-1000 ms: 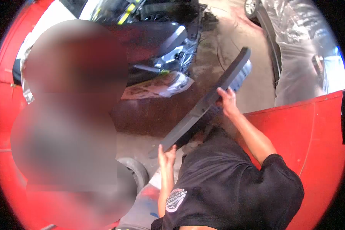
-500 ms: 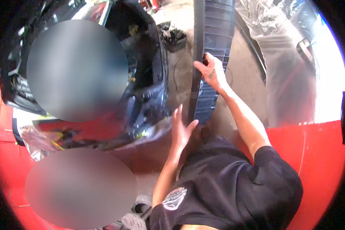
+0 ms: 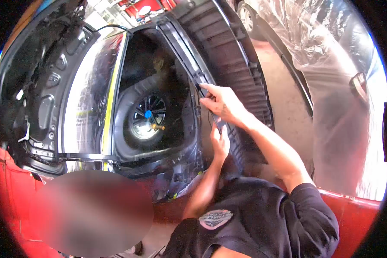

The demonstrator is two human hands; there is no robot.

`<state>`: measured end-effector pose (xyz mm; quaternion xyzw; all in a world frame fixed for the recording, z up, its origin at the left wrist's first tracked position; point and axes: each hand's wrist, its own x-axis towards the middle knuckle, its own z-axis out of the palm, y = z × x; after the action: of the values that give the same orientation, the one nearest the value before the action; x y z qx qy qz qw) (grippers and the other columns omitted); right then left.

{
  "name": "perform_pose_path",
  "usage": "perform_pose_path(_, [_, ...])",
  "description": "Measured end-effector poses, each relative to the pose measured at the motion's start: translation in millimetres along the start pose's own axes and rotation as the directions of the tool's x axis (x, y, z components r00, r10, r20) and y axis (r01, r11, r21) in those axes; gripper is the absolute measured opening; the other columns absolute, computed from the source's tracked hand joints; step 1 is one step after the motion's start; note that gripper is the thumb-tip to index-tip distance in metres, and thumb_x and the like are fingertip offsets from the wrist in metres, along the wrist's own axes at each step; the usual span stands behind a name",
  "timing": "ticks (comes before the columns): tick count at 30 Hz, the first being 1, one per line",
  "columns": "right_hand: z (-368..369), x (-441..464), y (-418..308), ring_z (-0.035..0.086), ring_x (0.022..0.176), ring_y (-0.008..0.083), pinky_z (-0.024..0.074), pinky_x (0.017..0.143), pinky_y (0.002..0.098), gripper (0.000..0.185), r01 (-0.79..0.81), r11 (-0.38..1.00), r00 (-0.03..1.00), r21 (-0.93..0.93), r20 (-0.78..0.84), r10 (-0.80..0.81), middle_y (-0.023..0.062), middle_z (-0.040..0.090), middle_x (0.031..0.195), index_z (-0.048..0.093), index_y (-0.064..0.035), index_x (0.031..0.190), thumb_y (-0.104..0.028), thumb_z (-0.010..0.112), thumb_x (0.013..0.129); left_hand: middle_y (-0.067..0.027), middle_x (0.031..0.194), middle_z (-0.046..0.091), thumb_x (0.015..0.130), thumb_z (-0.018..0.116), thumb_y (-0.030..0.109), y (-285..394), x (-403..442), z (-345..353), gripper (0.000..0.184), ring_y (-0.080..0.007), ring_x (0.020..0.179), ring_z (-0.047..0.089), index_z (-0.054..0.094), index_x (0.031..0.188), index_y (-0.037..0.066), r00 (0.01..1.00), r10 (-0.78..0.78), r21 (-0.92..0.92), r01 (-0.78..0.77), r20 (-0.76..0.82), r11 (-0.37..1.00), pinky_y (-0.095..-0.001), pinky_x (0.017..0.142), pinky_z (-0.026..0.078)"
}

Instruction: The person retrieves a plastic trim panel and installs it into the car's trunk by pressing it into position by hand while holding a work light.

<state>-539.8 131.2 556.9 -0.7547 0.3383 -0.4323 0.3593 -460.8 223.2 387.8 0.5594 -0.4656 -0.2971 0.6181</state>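
A long black ribbed bumper cover [image 3: 249, 73] stretches from the top of the view down past my hands, alongside the car's open trunk [image 3: 131, 79]. My right hand [image 3: 225, 105] is closed on its trunk-side edge, thumb and fingers pinching the rim. Just below, my left hand [image 3: 220, 144] grips the same edge with the fingers pointing up. The bumper's lower end is partly hidden behind my left hand and my shirt. Inside the trunk lies a spare wheel [image 3: 148, 116] with a blue piece at its centre.
The raised trunk lid [image 3: 43, 81] stands on the left, beside a rear window area covered with plastic film [image 3: 88, 94]. On the right, another car is draped in clear plastic sheeting [image 3: 331, 112]. Red panels [image 3: 352, 206] line the bottom edges. Blurred patches hide part of the lower left.
The bumper cover has come leftward against the trunk side. My left hand, open and apart from it before, now grips its edge. The right hand keeps its hold, and the view has shifted.
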Motion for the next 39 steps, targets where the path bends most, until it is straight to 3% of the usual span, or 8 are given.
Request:
perform_pose_path(4, [-36.6, 15.3, 19.3, 0.072, 0.092, 0.0346, 0.0563, 0.085, 0.0402, 0.033, 0.147, 0.971, 0.982, -0.19, -0.09, -0.167, 0.0223, 0.071, 0.1, 0.07, -0.0013, 0.12, -0.016, 0.07, 0.091, -0.0101, 0.122, 0.069, 0.097, 0.057, 0.0, -6.0, 78.4, 4.5, 0.041, -0.0184, 0.112, 0.062, 0.061, 0.138, -0.001, 0.997, 0.049, -0.094, -0.055, -0.061, 0.994, -0.0322, 0.1, 0.046])
perform_pose_path(10, [-90.0, 51.0, 92.6, 0.07, 0.102, 0.0251, 0.0534, 0.09, 0.0362, 0.039, -0.226, 0.921, 0.869, -0.318, -0.493, 0.043, 0.0124, 0.07, 0.116, 0.066, -0.0067, 0.131, -0.01, 0.071, 0.093, -0.0067, 0.128, 0.069, 0.094, 0.059, -0.006, -38.3, 191.2, -0.6, 0.044, -0.0152, 0.118, 0.06, 0.063, 0.138, 0.001, 0.995, -0.033, -0.232, 0.011, -0.092, 0.973, -0.0304, 0.106, 0.042])
perform_pose_path(15, [-94.4, 98.5, 145.6, 0.063, 0.115, 0.0178, 0.0476, 0.103, 0.0342, 0.05, -0.433, 0.875, 0.892, 0.215, -0.037, 0.45, 0.0121, 0.068, 0.128, 0.058, 0.0051, 0.137, -0.014, 0.074, 0.094, -0.0024, 0.128, 0.069, 0.089, 0.066, -0.004, -41.6, 257.6, 1.5, 0.051, -0.0139, 0.117, 0.061, 0.065, 0.139, 0.006, 0.991, -0.113, -0.287, 0.088, -0.072, 0.954, -0.0315, 0.106, 0.044])
perform_pose_path(19, [-82.3, 117.7, 174.6, 0.063, 0.11, 0.0159, 0.0479, 0.101, 0.0327, 0.046, -0.393, 0.827, 0.892, 0.402, -0.052, 0.449, 0.0091, 0.069, 0.124, 0.06, 0.0052, 0.133, -0.012, 0.074, 0.093, 0.0, 0.113, 0.071, 0.087, 0.07, -0.004, -49.9, 289.8, 6.0, 0.045, -0.0115, 0.1, 0.063, 0.069, 0.131, 0.005, 0.978, -0.203, -0.407, 0.169, -0.041, 0.897, -0.0298, 0.095, 0.048])
perform_pose_path(24, [-72.0, 153.7, 208.0, 0.065, 0.108, 0.0156, 0.0494, 0.099, 0.032, 0.043, -0.345, 0.83, 0.894, 0.439, -0.114, 0.433, 0.0085, 0.071, 0.121, 0.062, 0.0045, 0.132, -0.009, 0.074, 0.093, -0.0016, 0.11, 0.072, 0.086, 0.076, 0.001, -51.5, 317.9, 3.9, 0.033, -0.014, 0.096, 0.066, 0.07, 0.119, 0.004, 0.963, -0.267, -0.488, 0.245, 0.025, 0.838, -0.0304, 0.093, 0.05])
perform_pose_path(28, [-79.5, 187.0, 239.7, 0.069, 0.104, 0.0155, 0.053, 0.095, 0.0317, 0.037, -0.456, 0.736, 0.848, 0.5, -0.007, 0.53, 0.011, 0.072, 0.12, 0.063, 0.0021, 0.13, -0.009, 0.072, 0.095, -0.0088, 0.145, 0.056, 0.083, 0.079, 0.01, -45.6, 327.6, 1.0, 0.087, -0.0215, 0.132, 0.052, 0.037, 0.159, 0.007, 0.969, -0.163, -0.492, 0.234, 0.184, 0.839, -0.0379, 0.116, 0.036])
perform_pose_path(31, [-79.7, 219.4, 273.6, 0.071, 0.099, 0.0164, 0.0558, 0.091, 0.0319, 0.034, -0.468, 0.695, 0.859, 0.545, 0.095, 0.504, 0.0113, 0.073, 0.114, 0.064, 0.0007, 0.127, -0.012, 0.07, 0.097, -0.0101, 0.152, 0.047, 0.088, 0.076, 0.009, -57.2, 327.2, 13.5, 0.092, -0.0209, 0.135, 0.048, 0.024, 0.165, 0.01, 0.961, -0.211, -0.606, 0.277, 0.179, 0.746, -0.0366, 0.114, 0.038])
perform_pose_path(39, [-35.6, 309.0, 393.7, 0.065, 0.115, 0.0248, 0.0496, 0.101, 0.0372, 0.053, -0.663, 0.571, 0.747, 0.485, 0.371, 0.552, 0.0175, 0.069, 0.126, 0.056, 0.0086, 0.137, -0.018, 0.071, 0.094, -0.0097, 0.136, 0.058, 0.081, 0.075, 0.016, -131.7, 366.9, 36.5, 0.096, -0.0194, 0.115, 0.058, 0.026, 0.164, 0.009, 0.9, -0.436, -0.47, 0.381, -0.01, 0.796, -0.0338, 0.106, 0.043])
